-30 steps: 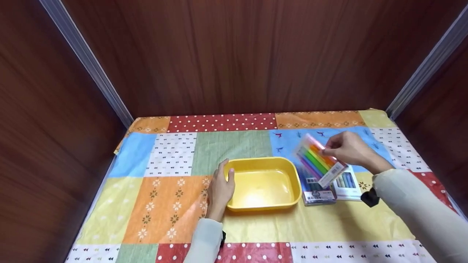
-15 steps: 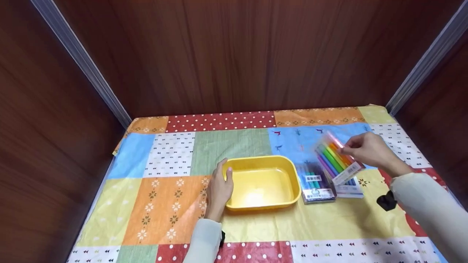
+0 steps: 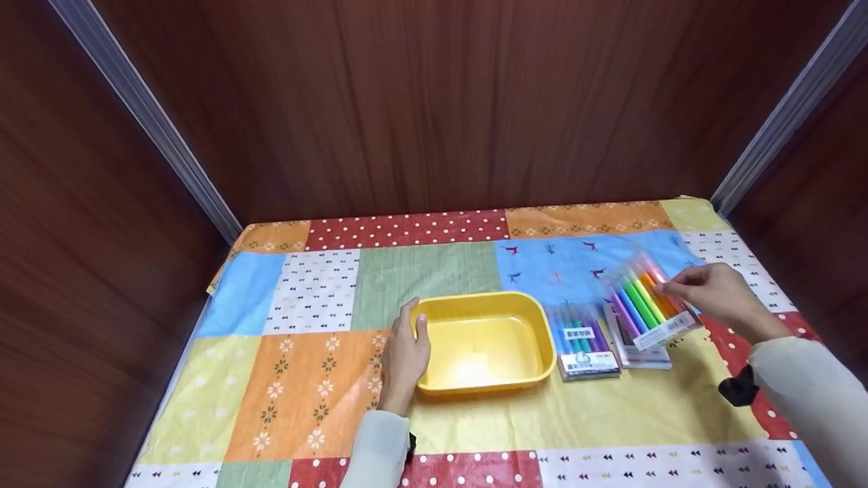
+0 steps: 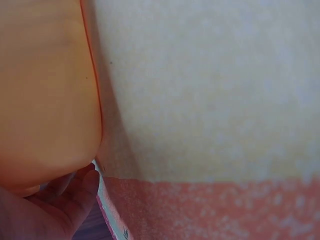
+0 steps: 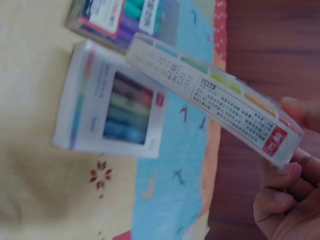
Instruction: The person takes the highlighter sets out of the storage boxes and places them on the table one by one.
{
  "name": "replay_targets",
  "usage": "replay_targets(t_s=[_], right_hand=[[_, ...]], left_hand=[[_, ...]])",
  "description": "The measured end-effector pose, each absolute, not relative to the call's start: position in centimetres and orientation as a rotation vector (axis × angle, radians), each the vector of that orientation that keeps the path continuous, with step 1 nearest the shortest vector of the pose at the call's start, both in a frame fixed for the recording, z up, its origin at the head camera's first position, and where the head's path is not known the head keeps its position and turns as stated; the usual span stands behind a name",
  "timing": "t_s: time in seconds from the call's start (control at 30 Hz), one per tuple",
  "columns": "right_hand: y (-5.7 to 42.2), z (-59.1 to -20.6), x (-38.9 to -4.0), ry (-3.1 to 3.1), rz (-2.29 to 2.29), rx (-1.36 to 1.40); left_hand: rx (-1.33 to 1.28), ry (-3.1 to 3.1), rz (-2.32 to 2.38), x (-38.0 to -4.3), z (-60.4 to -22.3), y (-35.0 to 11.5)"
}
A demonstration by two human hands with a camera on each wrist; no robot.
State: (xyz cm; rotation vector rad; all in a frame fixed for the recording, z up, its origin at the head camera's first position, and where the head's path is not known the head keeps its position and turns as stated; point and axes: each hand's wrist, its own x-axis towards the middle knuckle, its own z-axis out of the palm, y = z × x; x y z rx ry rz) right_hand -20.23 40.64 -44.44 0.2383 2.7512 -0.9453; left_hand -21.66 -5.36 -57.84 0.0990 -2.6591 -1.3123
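My left hand [image 3: 405, 356] grips the left rim of a yellow plastic tub [image 3: 485, 342], thumb over the rim and fingers along the outer wall. In the left wrist view those fingers curl at the tub's edge. On the right, my right hand [image 3: 712, 298] pinches a clear pack of coloured markers [image 3: 641, 301] by its edge, raised and tilted above the table. Below it, partly covered in the head view, lies a white box [image 5: 80, 100] with a window showing coloured sticks. A clear pack of purple and teal pens [image 3: 588, 359] lies between tub and box.
A patchwork tablecloth [image 3: 298, 400] covers the table. Brown wood-grain panels [image 3: 434, 108] rise behind and at both sides, with metal corner posts [image 3: 156, 122]. The tub holds nothing inside.
My right hand has carried the marker pack rightward, uncovering more of the purple and teal pen pack. My left hand stays on the tub, which keeps its place.
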Motion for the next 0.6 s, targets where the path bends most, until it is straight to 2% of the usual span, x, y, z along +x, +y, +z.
replay_targets(t_s=[0.6], right_hand=[[46.0,-48.5,-17.8,2.659,-1.06,0.37]], left_hand=[[0.074,-2.674,-1.307,-21.6,-57.7,-6.2]])
